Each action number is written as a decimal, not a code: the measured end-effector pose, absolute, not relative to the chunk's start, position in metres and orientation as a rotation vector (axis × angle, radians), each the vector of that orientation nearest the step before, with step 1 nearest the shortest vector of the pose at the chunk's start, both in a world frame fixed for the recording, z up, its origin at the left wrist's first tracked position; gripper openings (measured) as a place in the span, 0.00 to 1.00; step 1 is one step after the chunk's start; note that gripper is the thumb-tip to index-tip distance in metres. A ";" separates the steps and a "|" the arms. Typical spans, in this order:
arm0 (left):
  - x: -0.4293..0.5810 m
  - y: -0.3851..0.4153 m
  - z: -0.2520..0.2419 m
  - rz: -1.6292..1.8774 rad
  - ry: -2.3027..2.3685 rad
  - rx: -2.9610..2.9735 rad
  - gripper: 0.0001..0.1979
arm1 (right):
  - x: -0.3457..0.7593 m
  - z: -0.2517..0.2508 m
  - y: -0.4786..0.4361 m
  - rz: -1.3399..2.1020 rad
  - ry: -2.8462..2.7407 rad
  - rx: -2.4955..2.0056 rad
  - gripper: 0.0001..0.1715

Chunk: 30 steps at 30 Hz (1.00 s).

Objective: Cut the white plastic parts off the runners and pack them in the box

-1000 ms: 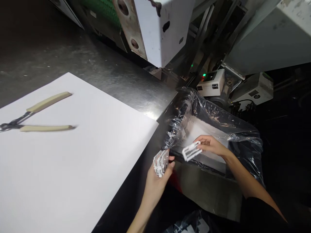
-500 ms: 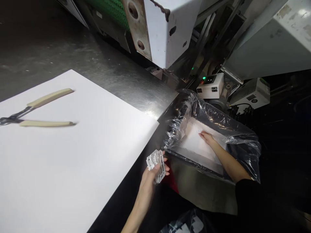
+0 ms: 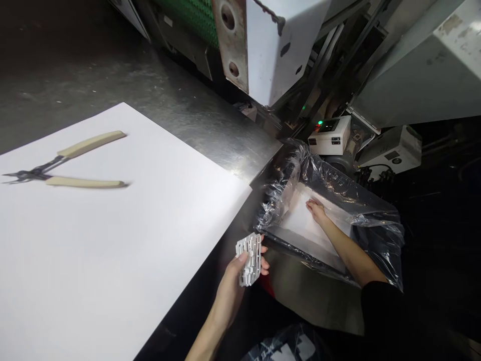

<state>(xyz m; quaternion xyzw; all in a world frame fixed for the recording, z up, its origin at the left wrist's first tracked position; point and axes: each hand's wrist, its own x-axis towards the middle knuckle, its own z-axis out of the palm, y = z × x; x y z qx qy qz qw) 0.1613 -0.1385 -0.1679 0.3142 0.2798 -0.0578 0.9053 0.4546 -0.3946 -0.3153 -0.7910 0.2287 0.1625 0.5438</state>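
My left hand [image 3: 235, 273] is closed around a small stack of white slotted plastic frames [image 3: 250, 260]. The thumb presses on the front of the stack, and the fingers curl behind it. This hand is just beyond the edge of the white sheet, on the near side of a box. Inside the box, my right hand [image 3: 316, 209] is low over the white bottom [image 3: 295, 215], its fingers pointing down and slightly apart. No part shows between them. Clear plastic film [image 3: 334, 185] lines the box and folds over its walls.
Pliers with cream handles [image 3: 90, 144] lie spread on a large white sheet [image 3: 112, 250] on a metal table [image 3: 169, 105]. Beyond are a white machine housing [image 3: 281, 55], a green conveyor belt [image 3: 195, 17] and a control box [image 3: 330, 138] with a green light.
The white piece at my right fingertips no longer shows. My left hand has turned the stack more face-on. The view has shifted slightly, moving the table and pliers rightward.
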 end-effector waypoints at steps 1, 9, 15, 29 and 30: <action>0.163 -0.136 -0.165 -0.110 0.581 0.616 0.28 | 0.451 -0.307 -0.395 0.416 0.503 -1.894 0.21; 0.173 -0.128 -0.155 -0.146 0.502 0.440 0.28 | 0.389 -0.197 -0.377 0.660 -0.112 -1.910 0.22; 0.173 -0.142 -0.158 -0.287 0.529 0.591 0.31 | 0.317 -0.133 -0.308 0.790 -0.856 -1.819 0.41; 0.167 -0.152 -0.181 -0.237 0.667 0.722 0.32 | 0.298 -0.133 -0.312 0.691 -0.845 -1.975 0.37; 0.165 -0.152 -0.182 -0.233 0.666 0.726 0.31 | 0.299 -0.129 -0.313 0.736 -0.836 -1.952 0.34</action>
